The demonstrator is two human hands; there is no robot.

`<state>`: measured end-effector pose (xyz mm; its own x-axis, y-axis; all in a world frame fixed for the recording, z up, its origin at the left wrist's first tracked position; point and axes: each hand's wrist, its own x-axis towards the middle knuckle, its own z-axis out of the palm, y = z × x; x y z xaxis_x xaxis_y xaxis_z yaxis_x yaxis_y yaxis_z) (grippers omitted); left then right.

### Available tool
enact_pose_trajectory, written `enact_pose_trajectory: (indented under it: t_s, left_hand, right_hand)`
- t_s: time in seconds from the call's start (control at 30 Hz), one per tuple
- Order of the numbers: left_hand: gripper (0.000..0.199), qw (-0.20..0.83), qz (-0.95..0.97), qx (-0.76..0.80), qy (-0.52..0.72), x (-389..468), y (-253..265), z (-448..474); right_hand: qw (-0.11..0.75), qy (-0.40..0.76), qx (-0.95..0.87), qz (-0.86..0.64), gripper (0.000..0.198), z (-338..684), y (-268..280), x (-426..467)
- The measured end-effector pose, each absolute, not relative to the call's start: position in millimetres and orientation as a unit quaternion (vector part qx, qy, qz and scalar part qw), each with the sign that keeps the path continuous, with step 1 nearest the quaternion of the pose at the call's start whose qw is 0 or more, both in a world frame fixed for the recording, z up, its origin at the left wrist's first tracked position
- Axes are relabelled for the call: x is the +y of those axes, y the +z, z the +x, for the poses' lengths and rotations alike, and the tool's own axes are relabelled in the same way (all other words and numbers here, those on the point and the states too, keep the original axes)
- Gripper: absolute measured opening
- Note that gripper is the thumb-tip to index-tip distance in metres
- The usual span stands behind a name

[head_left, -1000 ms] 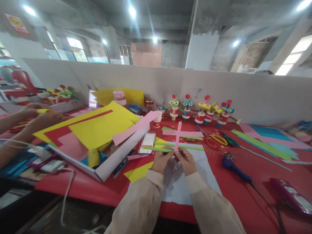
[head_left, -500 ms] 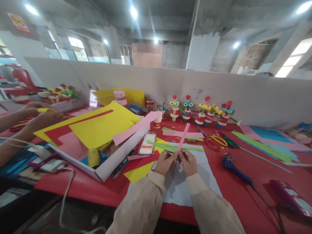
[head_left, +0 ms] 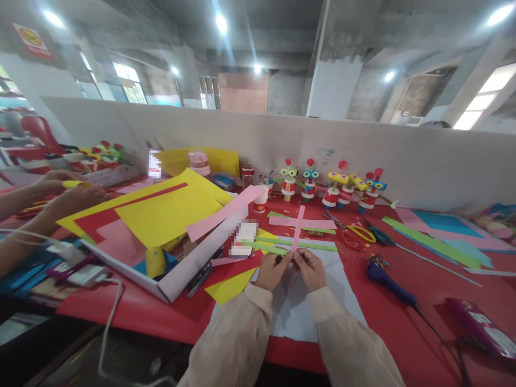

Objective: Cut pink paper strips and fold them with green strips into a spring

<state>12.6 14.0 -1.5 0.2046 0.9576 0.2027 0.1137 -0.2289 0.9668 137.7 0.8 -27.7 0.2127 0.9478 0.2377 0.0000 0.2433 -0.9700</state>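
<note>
Both hands work close together over a white sheet (head_left: 300,317), fingertips almost meeting. My left hand (head_left: 273,270) is closed in a pinch where a pink paper strip (head_left: 299,226) and a green paper strip (head_left: 268,246) come together. From the other side, my right hand (head_left: 310,270) pinches the lower end of the pink strip. The pink strip points away from me, nearly upright in view, while the green one sticks out to the left. Fingers hide the joint between them. Just beyond lie another pink strip (head_left: 278,221) and more green strips.
Left is a white box (head_left: 189,263) topped with coloured paper, and a co-worker's hands (head_left: 76,193). Scissors (head_left: 358,234), pliers (head_left: 379,234) and a blue glue gun (head_left: 391,282) lie right. Several paper-cup figures (head_left: 288,187) line the partition.
The pink strip has swung left, from leaning right to nearly upright. The green strip's free end has dropped slightly. My hands have stayed in almost the same place.
</note>
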Motion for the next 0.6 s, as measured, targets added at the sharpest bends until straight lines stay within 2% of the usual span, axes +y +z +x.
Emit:
enact_pose_trajectory:
  t_s: [0.07,0.17,0.4,0.6]
  left_hand:
    - [0.029,0.426,0.649,0.421,0.469,12.9,-0.1,12.8]
    - [0.026,0.452,0.644,0.395,0.474,13.2,0.8,13.4]
    - [0.037,0.525,0.589,0.401,0.465,17.6,-4.8,12.9]
    - [0.027,0.468,0.621,0.389,0.493,15.9,-0.7,11.7]
  right_hand:
    - [0.614,0.381,-0.495,-0.482,0.027,138.8,-28.4,1.0]
    - [0.619,0.393,-0.487,-0.474,0.027,138.0,-28.1,0.9]
    - [0.639,0.406,-0.482,-0.441,0.029,133.1,-25.7,-0.4]
    - [0.635,0.417,-0.475,-0.444,0.025,133.2,-25.7,-0.7]
